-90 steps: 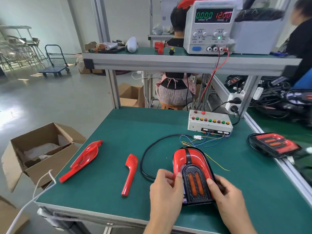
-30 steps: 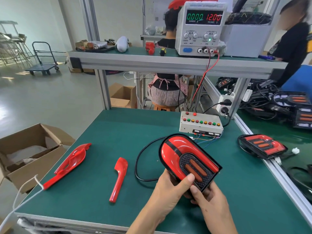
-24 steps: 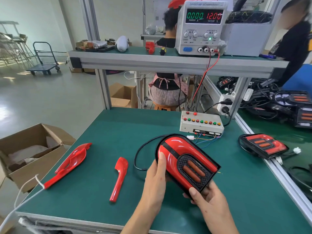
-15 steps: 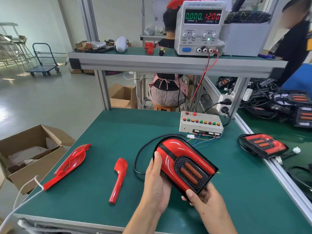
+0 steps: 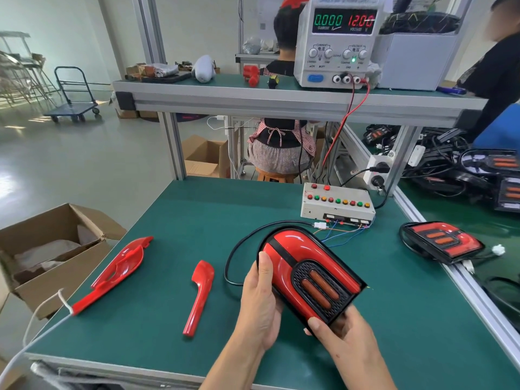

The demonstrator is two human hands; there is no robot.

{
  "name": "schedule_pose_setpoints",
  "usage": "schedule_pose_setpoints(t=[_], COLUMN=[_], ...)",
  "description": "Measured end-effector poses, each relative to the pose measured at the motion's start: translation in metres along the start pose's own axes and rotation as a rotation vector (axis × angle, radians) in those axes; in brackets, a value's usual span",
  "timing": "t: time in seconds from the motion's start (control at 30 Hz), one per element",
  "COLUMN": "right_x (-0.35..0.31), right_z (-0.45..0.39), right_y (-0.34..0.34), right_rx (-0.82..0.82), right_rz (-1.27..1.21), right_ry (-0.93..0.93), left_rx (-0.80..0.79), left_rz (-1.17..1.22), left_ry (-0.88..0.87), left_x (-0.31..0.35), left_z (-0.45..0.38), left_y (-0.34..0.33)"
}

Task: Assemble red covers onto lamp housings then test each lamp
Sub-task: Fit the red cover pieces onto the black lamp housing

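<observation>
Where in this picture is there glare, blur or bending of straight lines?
Head view: white glare streaks lie on the glossy red lamp held by the left hand and right hand; the shelf rail bows from the wide lens; the standing person at upper right is blurred.

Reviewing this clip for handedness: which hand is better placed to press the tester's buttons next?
Probably the right hand: the tester box sits far right, and the left hand cradles the lamp along its side.
</observation>
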State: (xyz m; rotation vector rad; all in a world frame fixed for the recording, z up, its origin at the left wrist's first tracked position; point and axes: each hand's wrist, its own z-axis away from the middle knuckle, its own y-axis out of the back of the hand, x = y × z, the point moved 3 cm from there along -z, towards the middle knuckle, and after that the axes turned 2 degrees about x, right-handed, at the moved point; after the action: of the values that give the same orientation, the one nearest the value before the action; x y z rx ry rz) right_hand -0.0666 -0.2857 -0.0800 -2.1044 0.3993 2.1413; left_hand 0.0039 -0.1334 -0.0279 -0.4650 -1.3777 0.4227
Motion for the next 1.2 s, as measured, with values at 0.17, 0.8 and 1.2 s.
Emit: schedule_pose_setpoints(t=[0.17,0.8,1.2], right_x=[-0.001,-0.006,-0.013], right_z=[-0.002,0.003,0.002], right_y=[0.002,0.001,0.009], right_rx=[-0.014,-0.016,0.259], right_rz=[0.006,0.088,0.131], right_ry=[-0.009,-0.019,-0.031], left_rx=[-0.013,-0.054,-0.044], left_rz=[0.076,0.160,0.014], left_ry=[0.041,0.072,-0.026], left_x=[0.000,0.000,0.005], left_z=[-0.003,-0.002,-0.009], left_y=[0.001,0.006,0.006])
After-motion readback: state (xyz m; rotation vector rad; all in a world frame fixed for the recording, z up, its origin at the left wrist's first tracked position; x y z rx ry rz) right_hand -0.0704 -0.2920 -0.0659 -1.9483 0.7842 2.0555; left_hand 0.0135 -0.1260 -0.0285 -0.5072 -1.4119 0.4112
